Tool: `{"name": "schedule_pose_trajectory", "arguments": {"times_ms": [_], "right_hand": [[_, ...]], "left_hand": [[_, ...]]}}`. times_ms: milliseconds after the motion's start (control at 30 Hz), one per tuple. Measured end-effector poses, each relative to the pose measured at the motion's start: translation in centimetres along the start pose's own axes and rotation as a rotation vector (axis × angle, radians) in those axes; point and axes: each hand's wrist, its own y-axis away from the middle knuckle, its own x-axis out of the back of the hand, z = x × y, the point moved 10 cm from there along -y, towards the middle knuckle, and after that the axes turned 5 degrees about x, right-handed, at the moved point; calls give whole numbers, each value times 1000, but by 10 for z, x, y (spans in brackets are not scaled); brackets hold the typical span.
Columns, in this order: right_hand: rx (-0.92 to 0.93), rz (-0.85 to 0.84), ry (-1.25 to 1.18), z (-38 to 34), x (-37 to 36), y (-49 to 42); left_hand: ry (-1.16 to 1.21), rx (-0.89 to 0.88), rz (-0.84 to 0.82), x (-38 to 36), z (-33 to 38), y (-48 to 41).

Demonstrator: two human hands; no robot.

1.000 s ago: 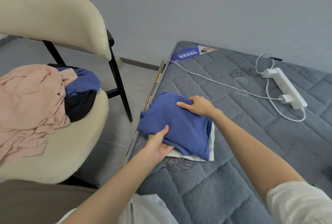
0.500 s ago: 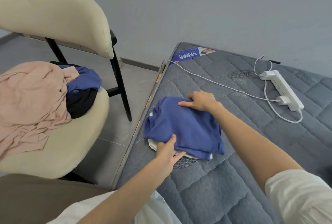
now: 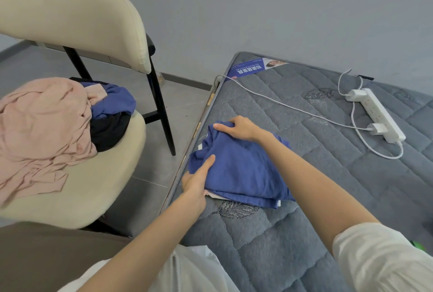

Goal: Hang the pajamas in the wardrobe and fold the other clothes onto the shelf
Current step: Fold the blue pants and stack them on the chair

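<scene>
View: head camera, aimed down over both forearms.
Surface: grey mattress (image 3: 365, 174), filled the right half of the view, far corner against the wall (image 3: 281, 10).
Room: plain pale grey wall; grey tiled floor (image 3: 182, 108) between mattress and chair (image 3: 70, 17).
Chair position: stood left of the mattress, seat turned toward the camera.
Chair load: pink garment (image 3: 39, 125) heaped over the seat; blue bundle (image 3: 114, 99) and black garment (image 3: 110, 132) bunched beside it, toward the backrest.
Task item: folded blue garment (image 3: 243, 169), lay on the mattress close to its left edge, on top of a white layer (image 3: 214, 194) that showed at the near edge.
Left hand (image 3: 196, 184): gripped the near left edge of the folded blue garment, thumb on top, fingers tucked underneath.
Right hand (image 3: 239, 127): fingers curled over the far corner of the same garment, gripping it.
Other items: white power strip (image 3: 379, 115) with a plug (image 3: 377, 128) in it on the far right of the mattress; white cable (image 3: 281, 104) run across to the far corner; blue printed label (image 3: 253, 69) at that corner.
Materials: mattress quilted, fuzzy, stitched in diamond panels with darker leaf motifs; chair padded in cream, rounded shell back, thin black legs; garments soft knit, creased.
</scene>
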Motion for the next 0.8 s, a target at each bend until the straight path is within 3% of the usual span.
{"name": "schedule_pose_trajectory", "arguments": {"times_ms": [100,267,400,467,533,600,667,700,800], "right_hand": [[32,-58,-67,-8,-4,-5],[79,-36,-336,-13,-3,1],[147,24,-246,-24,-16,4],[179,130,-181,-28,-9,9],[194,256,-125,-28,6,19],[208,345,-89,-23,16,33],[199,394,-59,-14,15,49],[187,402,-32,-9,11,56],[120,367,129,10,-11,72]], "left_hand": [[-49,5,-77,-3,12,-2],[-244,-180,-88,-1,30,-5],[-264,-149,0,13,26,-18],[-325,-223,96,20,32,-19],[-540,-416,283,24,50,-6],[-811,-799,366,2,76,27],[-1020,-1190,254,-42,86,59],[-1141,-1302,172,-63,83,65],[-1588,-1336,25,-107,60,46]]}}
